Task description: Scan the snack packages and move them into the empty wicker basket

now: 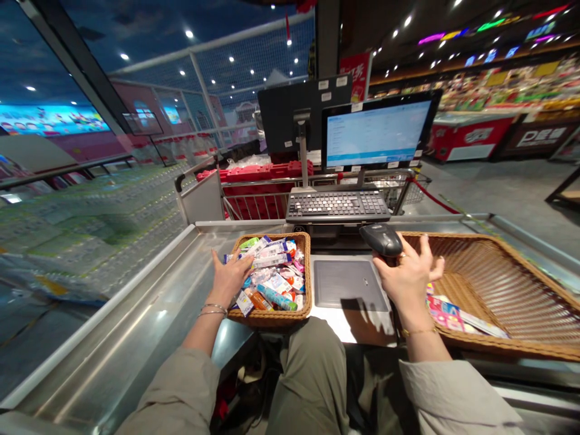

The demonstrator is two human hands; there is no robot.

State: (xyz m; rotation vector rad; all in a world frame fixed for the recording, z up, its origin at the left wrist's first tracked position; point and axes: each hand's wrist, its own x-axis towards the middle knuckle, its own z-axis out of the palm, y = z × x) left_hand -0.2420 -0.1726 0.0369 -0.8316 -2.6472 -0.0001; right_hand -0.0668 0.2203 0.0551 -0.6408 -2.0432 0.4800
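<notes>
A small wicker basket (308, 272) full of wrapped sweets and small packets stands in front of me, left of centre. My left hand (232, 275) rests over its left side, fingers spread on top of the narrow blue-and-white packets (270, 260). Right of centre, my right hand (405, 275) has a black barcode scanner (383, 239) between thumb and index finger, while the other fingers stick up loosely. The scanner's handle is mostly hidden by the hand. A larger wicker basket (534, 290) beside that hand holds a few colourful flat packets (448, 314).
Between the baskets lies a grey flat pad (348, 284) on a white surface. Behind it are a keyboard (338, 205) and a lit monitor (376, 133). A metal counter (149, 302) runs along the left. Shopping carts (254, 199) with red crates stand beyond.
</notes>
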